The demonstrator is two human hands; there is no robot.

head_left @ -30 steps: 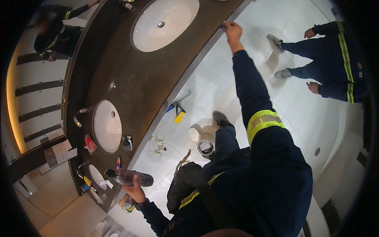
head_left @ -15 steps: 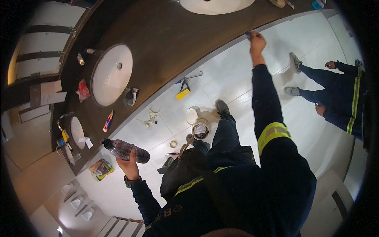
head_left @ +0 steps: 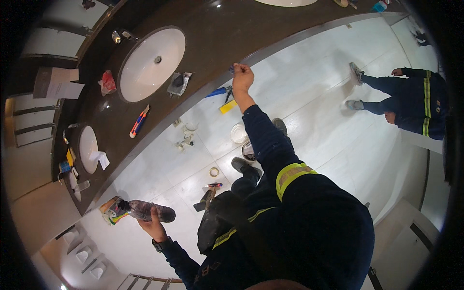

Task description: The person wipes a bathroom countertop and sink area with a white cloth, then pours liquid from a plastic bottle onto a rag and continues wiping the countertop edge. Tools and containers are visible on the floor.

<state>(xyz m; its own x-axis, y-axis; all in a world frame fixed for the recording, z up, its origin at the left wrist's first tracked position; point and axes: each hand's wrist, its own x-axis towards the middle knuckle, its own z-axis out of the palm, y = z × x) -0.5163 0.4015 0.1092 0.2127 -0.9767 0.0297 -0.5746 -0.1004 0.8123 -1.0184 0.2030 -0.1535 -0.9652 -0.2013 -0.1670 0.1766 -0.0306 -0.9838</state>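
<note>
My left hand (head_left: 152,226) is wrapped around a clear plastic bottle (head_left: 166,214) with a dark cap and dark, grainy contents. The bottle lies nearly level, out over the floor beside the counter. At the front edge of the dark countertop (head_left: 212,58), my right hand (head_left: 243,79) pinches a small dark piece (head_left: 232,69), too small to name. Left of that hand, a torn silvery packet (head_left: 180,84) with black stuff on it rests by the white oval sink (head_left: 154,65). Farther left on the counter lies an orange and blue utility knife (head_left: 139,121).
A crumpled red wrapper (head_left: 107,83) and a smaller sink (head_left: 88,150) are on the counter. On the floor are a yellow-ended tool (head_left: 228,106), a bucket (head_left: 248,151), its lid (head_left: 238,133), a tape roll (head_left: 213,171) and a colourful bag (head_left: 110,209). Another person (head_left: 411,99) stands at right.
My right hand has come left along the counter edge, still pinching the small dark piece. My left hand and the bottle sit a little lower in view. The whole view has shifted.
</note>
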